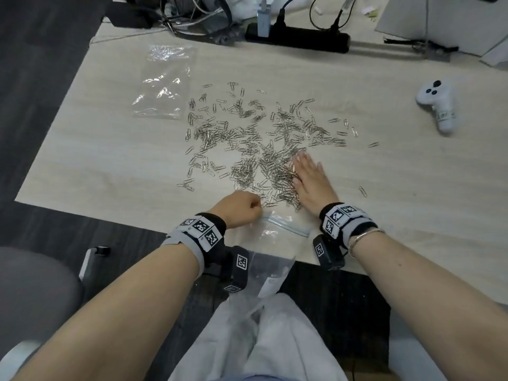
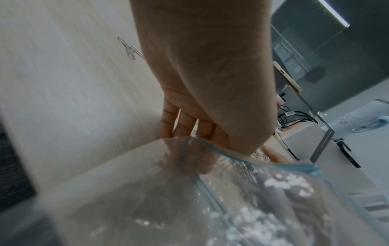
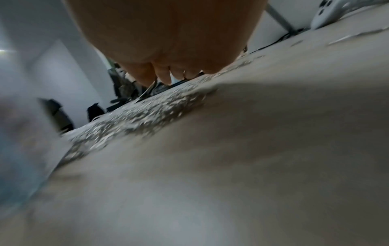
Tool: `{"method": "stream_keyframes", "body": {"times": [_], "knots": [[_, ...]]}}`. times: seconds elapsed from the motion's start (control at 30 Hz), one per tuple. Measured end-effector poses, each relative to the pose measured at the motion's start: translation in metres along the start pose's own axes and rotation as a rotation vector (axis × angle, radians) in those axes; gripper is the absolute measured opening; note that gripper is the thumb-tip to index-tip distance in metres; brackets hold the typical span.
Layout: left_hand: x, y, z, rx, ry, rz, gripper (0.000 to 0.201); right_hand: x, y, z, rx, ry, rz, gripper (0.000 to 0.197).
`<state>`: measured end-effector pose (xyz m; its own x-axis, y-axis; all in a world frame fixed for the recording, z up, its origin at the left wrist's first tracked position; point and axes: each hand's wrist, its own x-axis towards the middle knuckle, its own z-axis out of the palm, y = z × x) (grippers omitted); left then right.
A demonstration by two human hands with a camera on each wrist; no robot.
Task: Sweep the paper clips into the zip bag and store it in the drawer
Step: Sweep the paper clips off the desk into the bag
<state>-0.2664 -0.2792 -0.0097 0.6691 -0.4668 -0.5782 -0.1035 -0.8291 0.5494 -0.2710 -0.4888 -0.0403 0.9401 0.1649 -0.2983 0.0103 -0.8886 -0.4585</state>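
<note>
Silver wire paper clips (image 1: 255, 144) lie scattered across the pale wood table (image 1: 110, 160), just beyond the clear blue-zippered zip bag (image 1: 277, 229), whose mouth the left hand (image 1: 239, 209) pinches open at the table's edge, apparently to catch clips; the right hand (image 1: 310, 182), fingers (image 1: 301, 163) straight, presses flat beside them to sweep.

bare desk (image 1: 110, 160) left of paper clips (image 1: 255, 144), controller (image 1: 437, 103) possibly blocking right

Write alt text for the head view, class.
A person's right hand lies flat against scattered paper clips on a pale desk, while the left hand holds a clear zip bag open at the near edge.
</note>
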Motion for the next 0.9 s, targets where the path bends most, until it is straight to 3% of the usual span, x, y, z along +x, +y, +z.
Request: {"method": "stream_keyframes", "body": {"times": [0.13, 0.27, 0.37, 0.57, 0.9], "knots": [[0.008, 0.007, -0.002, 0.033, -0.019, -0.023, 0.024, 0.003, 0.038, -0.025, 0.088, 0.201, 0.229, 0.057], [0.016, 0.013, -0.008, 0.064, -0.041, -0.071, 0.025, 0.015, 0.09, -0.047, 0.125, 0.207, 0.434, 0.063], [0.02, 0.014, -0.011, 0.044, -0.062, -0.112, 0.023, 0.031, 0.107, -0.059, 0.154, 0.176, 0.495, 0.064], [0.026, 0.018, -0.01, 0.088, -0.054, -0.166, 0.031, 0.072, 0.107, -0.072, 0.086, 0.106, 0.402, 0.065], [0.02, 0.021, -0.003, 0.089, 0.033, -0.199, 0.025, 0.088, 0.042, -0.041, -0.074, -0.076, 0.036, 0.062]]}}
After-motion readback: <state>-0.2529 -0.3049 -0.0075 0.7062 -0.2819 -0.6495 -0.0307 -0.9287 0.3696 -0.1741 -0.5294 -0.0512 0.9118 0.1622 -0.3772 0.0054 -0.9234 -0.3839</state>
